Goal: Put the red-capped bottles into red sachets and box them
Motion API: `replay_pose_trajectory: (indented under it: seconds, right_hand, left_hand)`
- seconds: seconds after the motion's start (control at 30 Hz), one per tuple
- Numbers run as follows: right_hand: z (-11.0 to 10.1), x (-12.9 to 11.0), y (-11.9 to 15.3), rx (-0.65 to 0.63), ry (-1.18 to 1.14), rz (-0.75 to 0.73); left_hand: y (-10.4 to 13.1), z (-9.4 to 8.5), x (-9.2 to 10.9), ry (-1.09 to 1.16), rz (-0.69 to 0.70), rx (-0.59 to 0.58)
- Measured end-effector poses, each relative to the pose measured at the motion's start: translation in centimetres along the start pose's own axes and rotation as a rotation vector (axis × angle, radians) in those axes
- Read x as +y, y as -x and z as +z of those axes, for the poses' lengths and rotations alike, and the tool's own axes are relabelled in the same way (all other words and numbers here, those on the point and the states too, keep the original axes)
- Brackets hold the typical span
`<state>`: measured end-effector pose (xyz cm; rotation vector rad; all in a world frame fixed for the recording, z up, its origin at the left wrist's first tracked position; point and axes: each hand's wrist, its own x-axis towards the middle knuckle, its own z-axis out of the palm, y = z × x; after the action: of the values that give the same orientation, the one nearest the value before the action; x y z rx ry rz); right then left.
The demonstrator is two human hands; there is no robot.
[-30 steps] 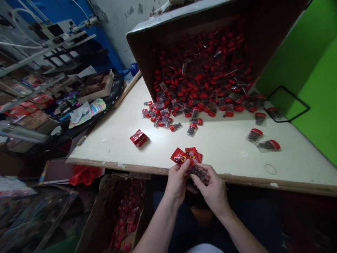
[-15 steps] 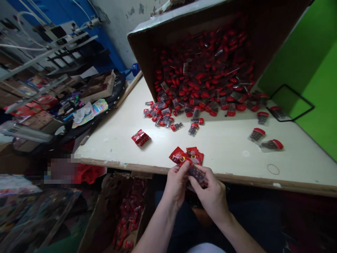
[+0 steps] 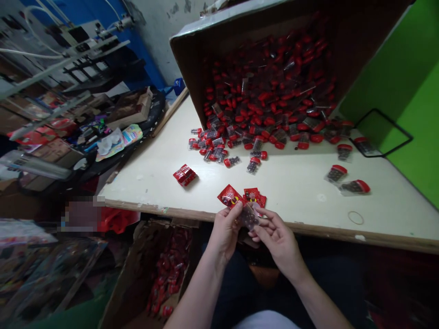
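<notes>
Between my hands, at the table's front edge, is a clear pack of dark balls (image 3: pixel 249 216). My left hand (image 3: pixel 229 228) pinches its left end, with a red printed packet (image 3: pixel 229 196) sticking out beyond the fingertips. The fingers of my right hand (image 3: pixel 274 232) are curled at the pack's right side, touching its lower corner. Just behind my right fingers, more red printed packets (image 3: pixel 253 193) lie on the table. A small stack of red packets (image 3: pixel 185 175) sits farther left.
A large tipped carton (image 3: pixel 187 68) spills red-capped packs (image 3: pixel 254 165) onto the white table (image 3: pixel 154 183). Several packs and a rubber band (image 3: pixel 356 218) lie at the right. Below the table is a box of red packs (image 3: pixel 171 269). Cluttered equipment stands left.
The clear pack has turned to hang more upright between my hands. My right fingers have loosened and spread somewhat. The red packet by my left hand has shifted slightly up and left.
</notes>
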<state>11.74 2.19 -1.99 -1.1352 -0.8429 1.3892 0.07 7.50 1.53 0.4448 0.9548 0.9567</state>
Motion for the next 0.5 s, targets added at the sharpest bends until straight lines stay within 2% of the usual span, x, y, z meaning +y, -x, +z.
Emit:
replay_pose_trajectory:
  seconds: [0.17, 0.33, 0.5]
  right_hand:
    - [-0.4, 0.4, 0.2, 0.010, -0.041, -0.040]
    - [-0.1, 0.0, 0.0, 0.080, -0.105, -0.025]
    - [-0.3, 0.0, 0.0, 0.077, -0.067, -0.016]
  left_hand:
    - [0.7, 0.0, -0.9, -0.030, -0.024, -0.035]
    - [1.3, 0.1, -2.2, -0.026, -0.080, -0.074]
    - [0.9, 0.1, -1.2, 0.023, -0.037, -0.033]
